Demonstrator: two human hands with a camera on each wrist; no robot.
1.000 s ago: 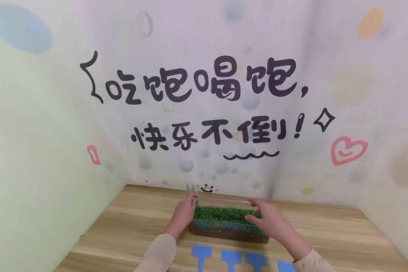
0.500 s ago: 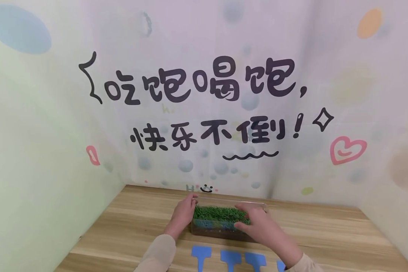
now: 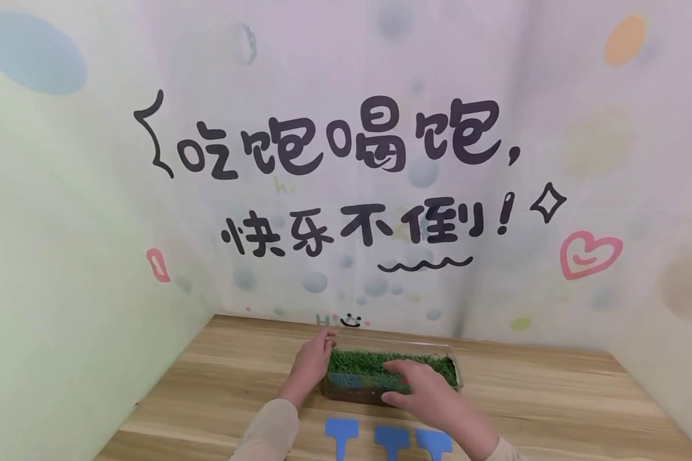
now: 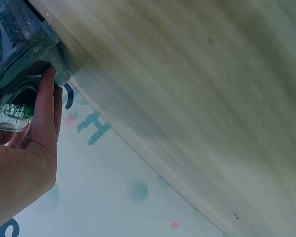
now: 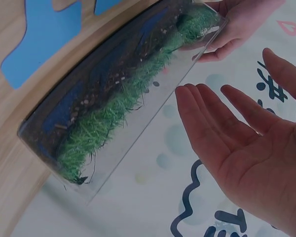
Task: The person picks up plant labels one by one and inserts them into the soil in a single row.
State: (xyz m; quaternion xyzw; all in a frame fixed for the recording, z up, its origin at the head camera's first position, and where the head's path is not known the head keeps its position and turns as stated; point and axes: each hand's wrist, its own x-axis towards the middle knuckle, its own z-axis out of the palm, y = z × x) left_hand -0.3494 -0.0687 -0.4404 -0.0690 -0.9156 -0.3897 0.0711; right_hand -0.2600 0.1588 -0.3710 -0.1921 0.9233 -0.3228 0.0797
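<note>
A clear rectangular planter box [image 3: 357, 396] stands on the table, holding dark soil and short green grass [image 5: 106, 121]. My left hand [image 3: 308, 365] grips its left end; in the left wrist view, the hand [image 4: 29, 153] has fingers along the outer end wall, while other digits show at the rim. Above the box's near side hovers my right hand [image 3: 429, 394], fingers extended and apart. The right wrist view has this hand [image 5: 241, 143] palm up to the camera, holding nothing, with a gap to the box. Whether it touches any grass cannot be seen.
Blue T-shaped plant labels lie in front of the box: one label [image 3: 341, 428] at left, a second label [image 3: 392, 438], and a third label [image 3: 434, 440] beside my right forearm. Behind the wooden table [image 3: 207, 397] rises a printed cloth wall [image 3: 323, 294].
My right hand has moved left and slightly down, from the box's right end to its middle. The right end of the box is now uncovered. My left hand stays put.
</note>
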